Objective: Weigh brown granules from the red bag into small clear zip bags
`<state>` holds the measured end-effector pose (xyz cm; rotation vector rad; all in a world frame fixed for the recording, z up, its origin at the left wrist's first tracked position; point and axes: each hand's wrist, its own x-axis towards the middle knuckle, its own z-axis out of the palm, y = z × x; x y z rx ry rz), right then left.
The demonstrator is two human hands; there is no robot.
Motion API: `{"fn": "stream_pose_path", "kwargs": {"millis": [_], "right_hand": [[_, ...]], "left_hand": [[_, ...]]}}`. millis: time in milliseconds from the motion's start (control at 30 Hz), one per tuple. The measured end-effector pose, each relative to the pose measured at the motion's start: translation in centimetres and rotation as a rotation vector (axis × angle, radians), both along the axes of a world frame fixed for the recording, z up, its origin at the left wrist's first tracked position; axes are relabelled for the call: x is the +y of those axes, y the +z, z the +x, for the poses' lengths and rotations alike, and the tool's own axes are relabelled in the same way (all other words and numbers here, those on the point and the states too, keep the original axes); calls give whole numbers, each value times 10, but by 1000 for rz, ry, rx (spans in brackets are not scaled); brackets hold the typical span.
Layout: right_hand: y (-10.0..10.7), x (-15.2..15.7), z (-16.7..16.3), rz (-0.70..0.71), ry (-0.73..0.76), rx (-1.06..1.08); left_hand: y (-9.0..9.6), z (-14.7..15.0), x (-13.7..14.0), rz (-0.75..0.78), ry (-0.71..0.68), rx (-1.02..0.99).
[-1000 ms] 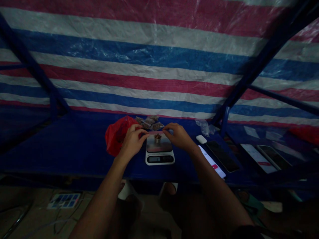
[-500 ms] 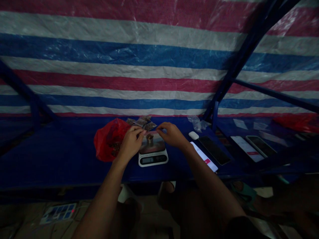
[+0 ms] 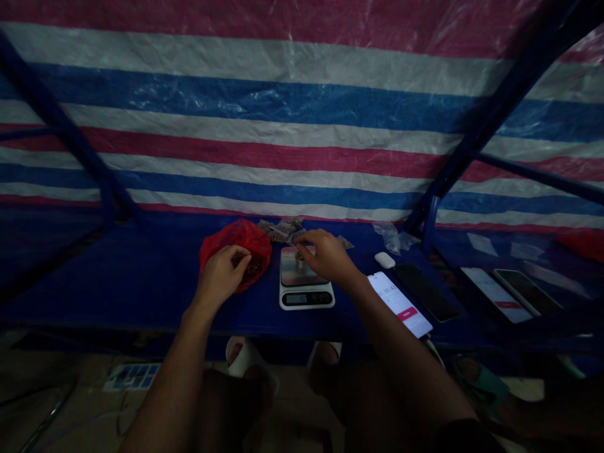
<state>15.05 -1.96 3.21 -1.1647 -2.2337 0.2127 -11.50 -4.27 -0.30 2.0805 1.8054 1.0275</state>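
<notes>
My left hand (image 3: pixel 221 275) is at the red plastic bag (image 3: pixel 212 244), its thumb and fingers drawn together over the opening. Small dark brown pieces (image 3: pixel 255 267) lie inside the bag; whether any sit in my fingertips is too dim to tell. Over the right side of the white digital kitchen scale (image 3: pixel 306 299) is my right hand (image 3: pixel 330 255), its thumb and forefinger close together at a small metal cup (image 3: pixel 299 263). That cup stands on the scale's plate with brownish pieces in it. What the right fingertips pinch, if anything, does not show.
Behind the scale lie several small clear bags of brown pieces (image 3: pixel 283 229). To the right are a white earbud case (image 3: pixel 384 260), a lit phone (image 3: pixel 401 305), a dark phone (image 3: pixel 427 292) and crumpled clear plastic (image 3: pixel 392 238). Blue metal bars (image 3: pixel 453 157) slant up on both sides.
My left hand has moved left from the scale to the red bag. My right hand stays over the scale, nearer the cup. The view has shifted a little to the left.
</notes>
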Motion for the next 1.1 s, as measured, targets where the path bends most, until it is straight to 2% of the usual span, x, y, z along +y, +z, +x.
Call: {"fn": "stream_pose_path", "kwargs": {"millis": [133, 233, 400, 567, 667, 800, 900, 1000, 1100], "right_hand": [[-2, -12, -44, 33, 172, -204], [-11, -14, -75, -1, 285, -288], [-24, -3, -107, -143, 220, -327], [-32, 2, -125, -204, 219, -390], [-28, 1, -128, -237, 192, -384], [-6, 1, -99, -164, 178, -223], [8, 7, -52, -94, 12, -24], [9, 14, -5, -75, -157, 104], [-1, 17, 29, -100, -268, 101]], "left_hand": [[1, -24, -10, 78, 85, 155], [0, -30, -17, 1, 71, 227], [-3, -28, -24, -239, 15, 388], [-7, -30, -24, -314, 24, 414], [-10, -30, -21, -308, -1, 378], [-8, -23, -20, -216, -22, 348], [-3, -14, -20, -167, -44, 318], [-3, -7, -17, -137, -53, 309], [-10, -5, -9, -172, -96, 331]]}}
